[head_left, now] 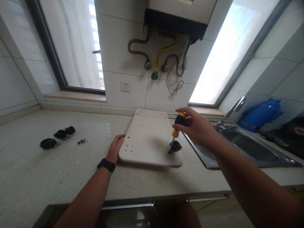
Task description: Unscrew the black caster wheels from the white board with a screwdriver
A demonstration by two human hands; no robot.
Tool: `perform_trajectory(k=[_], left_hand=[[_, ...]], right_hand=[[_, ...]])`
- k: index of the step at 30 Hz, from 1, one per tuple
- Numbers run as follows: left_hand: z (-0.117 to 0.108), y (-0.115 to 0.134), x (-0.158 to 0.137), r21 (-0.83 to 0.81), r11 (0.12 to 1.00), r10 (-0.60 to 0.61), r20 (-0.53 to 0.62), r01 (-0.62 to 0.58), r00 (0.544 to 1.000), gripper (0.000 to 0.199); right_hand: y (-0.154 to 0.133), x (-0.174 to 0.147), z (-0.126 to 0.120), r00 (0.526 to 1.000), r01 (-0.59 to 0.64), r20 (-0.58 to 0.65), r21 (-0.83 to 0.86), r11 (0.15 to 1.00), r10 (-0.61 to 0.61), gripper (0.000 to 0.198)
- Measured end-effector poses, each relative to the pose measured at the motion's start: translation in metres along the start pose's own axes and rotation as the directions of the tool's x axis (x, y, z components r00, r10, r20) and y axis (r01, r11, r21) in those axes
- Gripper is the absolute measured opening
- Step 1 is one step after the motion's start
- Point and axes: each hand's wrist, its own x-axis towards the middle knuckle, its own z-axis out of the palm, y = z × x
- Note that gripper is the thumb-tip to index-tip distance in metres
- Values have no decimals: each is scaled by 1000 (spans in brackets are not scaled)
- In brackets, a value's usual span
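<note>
A white board [149, 136] with rounded corners and small screw holes lies on the countertop. My left hand [116, 147], with a black band on its wrist, grips the board's left edge; some of its fingers are hidden. Closed around the handle of a yellow and black screwdriver [180, 122] is my right hand [193, 125]. The screwdriver's tip meets the metal plate of a black caster wheel [175, 146] at the board's near right corner. Several loose black casters [48, 143] lie on the far left of the counter, beside a small heap of screws [82, 141].
A steel sink [206, 163] with a faucet [235, 106] is set into the counter [95, 123] at right, a blue jug [260, 115] behind it. Hoses and a yellow pipe [161, 52] hang under a wall heater [178, 15]. Cabinet handles [128, 206] run below the front edge.
</note>
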Motion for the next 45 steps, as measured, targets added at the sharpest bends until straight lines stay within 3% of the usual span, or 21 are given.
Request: perform_trajectory(k=[3, 6, 8, 13, 16, 22, 26, 29, 35, 40, 45], left_hand=[[0, 3, -1, 5, 1000, 0, -3, 0, 1000, 44], [0, 6, -2, 11, 1000, 0, -5, 0, 1000, 44], [0, 7, -3, 15, 1000, 1, -7, -1, 1000, 45], [0, 9, -3, 24, 1000, 4, -17, -3, 1000, 45], [0, 8, -3, 25, 1000, 5, -19, -5, 1000, 45], [0, 7, -3, 21, 1000, 5, -18, -5, 1000, 45], [1, 7, -3, 15, 1000, -5, -24, 5, 1000, 45], [1, 8, -3, 14, 1000, -11, -27, 11, 1000, 45], [1, 7, -2, 17, 1000, -12, -35, 12, 999, 45], [1, 7, -3, 17, 1000, -13, -27, 14, 1000, 45], [1, 6, -3, 18, 1000, -13, -24, 13, 1000, 45]], right_hand=[[2, -1, -4, 994, -32, 108, 194, 980, 12, 57], [3, -3, -5, 975, 40, 192, 335, 942, -109, 50], [2, -4, -3, 975, 80, 175, 298, 951, -137, 45], [1, -4, 4, 995, 99, 24, -44, 994, -98, 42], [3, -2, 4, 994, 100, -26, -108, 989, -103, 45], [3, -2, -5, 995, -41, 100, 132, 990, 27, 54], [4, -3, -7, 976, 0, 206, 319, 948, -69, 57], [5, -3, -3, 978, 39, 191, 248, 968, -88, 50], [2, -1, 2, 998, 54, 24, -32, 998, -53, 43], [7, -2, 2, 997, -7, 77, 136, 991, -3, 57], [11, -3, 4, 990, 2, 132, 277, 961, -40, 61]])
